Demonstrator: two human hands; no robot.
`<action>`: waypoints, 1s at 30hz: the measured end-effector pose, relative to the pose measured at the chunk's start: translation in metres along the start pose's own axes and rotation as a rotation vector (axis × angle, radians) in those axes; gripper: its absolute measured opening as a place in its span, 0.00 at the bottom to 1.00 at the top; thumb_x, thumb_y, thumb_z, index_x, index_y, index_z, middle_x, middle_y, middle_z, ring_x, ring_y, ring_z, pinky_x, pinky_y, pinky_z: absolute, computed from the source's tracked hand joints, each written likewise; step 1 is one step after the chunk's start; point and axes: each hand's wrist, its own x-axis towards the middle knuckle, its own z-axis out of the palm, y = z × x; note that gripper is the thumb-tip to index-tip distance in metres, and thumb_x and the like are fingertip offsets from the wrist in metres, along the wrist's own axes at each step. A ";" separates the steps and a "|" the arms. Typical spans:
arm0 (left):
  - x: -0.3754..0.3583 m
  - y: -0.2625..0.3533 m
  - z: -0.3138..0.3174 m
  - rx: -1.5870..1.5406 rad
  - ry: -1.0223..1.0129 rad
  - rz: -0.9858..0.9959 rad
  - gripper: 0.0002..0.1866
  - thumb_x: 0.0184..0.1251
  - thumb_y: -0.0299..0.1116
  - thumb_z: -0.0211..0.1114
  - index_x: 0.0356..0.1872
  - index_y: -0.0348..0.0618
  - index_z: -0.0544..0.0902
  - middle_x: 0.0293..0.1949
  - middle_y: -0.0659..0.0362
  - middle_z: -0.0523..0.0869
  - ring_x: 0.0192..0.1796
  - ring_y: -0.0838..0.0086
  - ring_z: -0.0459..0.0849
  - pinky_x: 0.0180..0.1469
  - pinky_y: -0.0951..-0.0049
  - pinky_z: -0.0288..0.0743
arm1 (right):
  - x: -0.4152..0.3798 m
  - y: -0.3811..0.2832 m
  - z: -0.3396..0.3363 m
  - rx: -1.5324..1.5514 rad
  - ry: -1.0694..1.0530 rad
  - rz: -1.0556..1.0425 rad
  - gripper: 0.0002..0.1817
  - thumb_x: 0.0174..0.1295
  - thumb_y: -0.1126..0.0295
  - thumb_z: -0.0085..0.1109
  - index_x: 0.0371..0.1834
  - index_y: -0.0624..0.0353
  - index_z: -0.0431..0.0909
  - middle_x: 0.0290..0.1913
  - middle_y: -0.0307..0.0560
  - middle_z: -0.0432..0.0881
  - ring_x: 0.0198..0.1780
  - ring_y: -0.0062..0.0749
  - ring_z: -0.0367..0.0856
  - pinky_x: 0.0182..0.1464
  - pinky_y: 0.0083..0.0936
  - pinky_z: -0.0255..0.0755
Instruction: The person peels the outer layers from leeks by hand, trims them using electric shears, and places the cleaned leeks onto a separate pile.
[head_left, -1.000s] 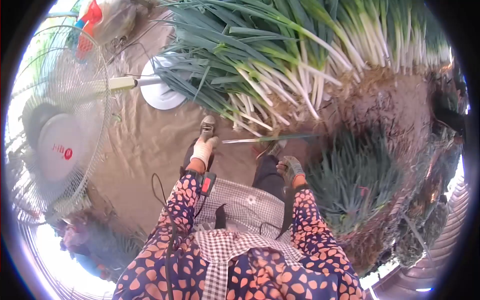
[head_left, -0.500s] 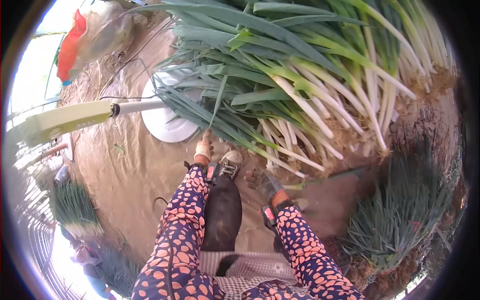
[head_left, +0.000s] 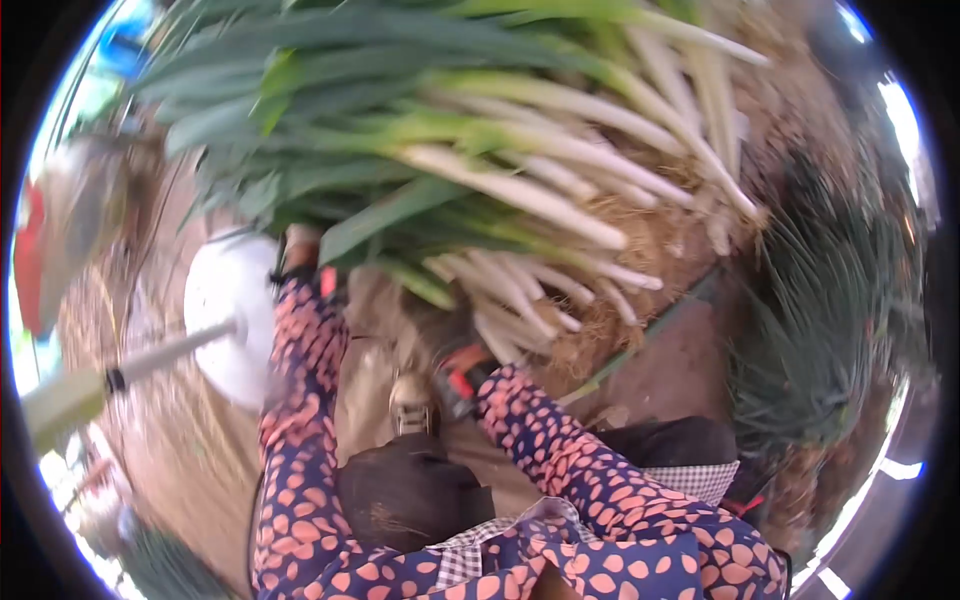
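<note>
Both hands reach under the green onion pile on the ground; their grips are hidden, so lifting needs a firm hold

The person wears navy sleeves scattered with salmon-pink blotches, a small red-and-black band strapped at each wrist, a checked white-and-grey apron across the front, and dark trousers over the knees.
</note>
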 end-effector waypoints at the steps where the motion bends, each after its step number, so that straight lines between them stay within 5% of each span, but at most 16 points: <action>1: 0.016 0.010 0.004 0.021 -0.015 0.001 0.31 0.62 0.49 0.56 0.61 0.40 0.66 0.55 0.55 0.75 0.52 0.65 0.76 0.52 0.63 0.72 | 0.016 0.012 0.011 -0.098 -0.048 -0.060 0.29 0.59 0.58 0.57 0.59 0.66 0.65 0.57 0.57 0.71 0.58 0.48 0.69 0.62 0.47 0.61; 3: 0.040 0.024 0.007 0.062 -0.045 -0.029 0.31 0.62 0.48 0.56 0.62 0.40 0.65 0.56 0.56 0.75 0.52 0.65 0.76 0.51 0.62 0.72 | 0.029 0.041 0.029 -0.135 -0.117 -0.191 0.26 0.59 0.61 0.56 0.57 0.64 0.67 0.58 0.54 0.72 0.56 0.45 0.70 0.60 0.46 0.62; 5: 0.056 0.036 0.010 0.119 -0.079 -0.056 0.31 0.62 0.47 0.56 0.62 0.40 0.64 0.56 0.56 0.75 0.52 0.65 0.76 0.51 0.62 0.72 | 0.032 0.043 0.047 -0.358 -0.247 -0.097 0.22 0.57 0.64 0.57 0.53 0.62 0.71 0.55 0.51 0.74 0.55 0.40 0.71 0.57 0.42 0.64; 11: 0.041 0.043 -0.015 0.212 -0.076 -0.154 0.31 0.62 0.42 0.56 0.64 0.39 0.62 0.58 0.57 0.74 0.53 0.64 0.76 0.50 0.61 0.72 | -0.045 0.114 0.164 -2.024 -0.702 0.337 0.13 0.55 0.70 0.59 0.44 0.59 0.77 0.46 0.45 0.78 0.50 0.29 0.74 0.50 0.31 0.68; 14: 0.015 0.029 -0.040 0.291 -0.040 -0.228 0.31 0.62 0.40 0.55 0.65 0.39 0.60 0.59 0.57 0.74 0.54 0.64 0.76 0.50 0.61 0.72 | -0.088 0.087 0.270 -2.153 -0.925 -0.160 0.13 0.49 0.72 0.58 0.39 0.61 0.78 0.40 0.42 0.80 0.43 0.25 0.76 0.46 0.21 0.70; 16: -0.008 0.014 -0.064 0.353 0.020 -0.196 0.31 0.62 0.39 0.55 0.66 0.39 0.60 0.59 0.57 0.73 0.54 0.63 0.76 0.49 0.60 0.72 | -0.109 0.037 0.320 -2.227 -0.821 -0.805 0.14 0.51 0.70 0.60 0.41 0.60 0.77 0.38 0.43 0.79 0.42 0.27 0.77 0.45 0.23 0.71; 18: -0.034 0.006 -0.090 0.407 0.110 -0.024 0.30 0.57 0.34 0.60 0.62 0.37 0.66 0.50 0.53 0.78 0.47 0.67 0.78 0.40 0.72 0.73 | -0.142 -0.005 0.355 -2.278 -0.629 -1.419 0.15 0.52 0.67 0.62 0.43 0.59 0.76 0.37 0.44 0.79 0.40 0.29 0.77 0.43 0.24 0.72; 21: -0.109 0.022 -0.066 0.796 0.343 0.634 0.33 0.52 0.29 0.65 0.61 0.31 0.65 0.57 0.45 0.72 0.55 0.61 0.74 0.56 0.63 0.69 | -0.134 -0.031 0.354 -2.667 -0.346 -1.834 0.20 0.51 0.61 0.66 0.45 0.57 0.76 0.38 0.48 0.79 0.41 0.39 0.78 0.48 0.31 0.72; 22: -0.144 0.034 -0.037 0.691 0.262 0.801 0.35 0.51 0.28 0.66 0.62 0.31 0.65 0.60 0.43 0.70 0.58 0.58 0.73 0.60 0.63 0.66 | -0.102 -0.060 0.356 -2.942 -0.409 -1.756 0.24 0.52 0.51 0.63 0.46 0.55 0.76 0.43 0.51 0.80 0.44 0.46 0.78 0.48 0.36 0.70; 24: -0.179 0.056 0.011 0.960 -0.017 1.132 0.39 0.45 0.31 0.70 0.62 0.39 0.65 0.63 0.46 0.66 0.63 0.54 0.67 0.64 0.54 0.60 | -0.097 -0.033 0.341 -3.190 0.032 -2.066 0.28 0.52 0.43 0.58 0.47 0.53 0.77 0.46 0.52 0.79 0.45 0.47 0.77 0.48 0.40 0.69; 26: -0.183 0.073 0.054 1.230 -0.260 1.469 0.43 0.38 0.34 0.74 0.63 0.49 0.66 0.66 0.48 0.62 0.66 0.51 0.63 0.65 0.44 0.54 | -0.094 -0.022 0.338 -3.002 0.098 -2.693 0.29 0.51 0.39 0.55 0.46 0.50 0.78 0.46 0.52 0.79 0.44 0.47 0.77 0.45 0.40 0.69; 27: -0.176 0.078 0.075 1.328 -0.375 1.619 0.45 0.35 0.36 0.75 0.63 0.54 0.66 0.67 0.50 0.61 0.66 0.50 0.61 0.65 0.39 0.52 | -0.091 -0.024 0.345 -2.918 -0.058 -2.567 0.32 0.50 0.36 0.53 0.45 0.50 0.79 0.46 0.51 0.79 0.45 0.46 0.77 0.45 0.41 0.69; 30: -0.154 0.096 0.131 1.472 -0.500 1.696 0.46 0.30 0.38 0.76 0.61 0.59 0.68 0.66 0.49 0.62 0.66 0.49 0.61 0.64 0.35 0.49 | -0.074 -0.018 0.336 -3.353 0.269 -1.740 0.34 0.51 0.33 0.49 0.44 0.52 0.79 0.44 0.51 0.79 0.44 0.45 0.77 0.44 0.41 0.69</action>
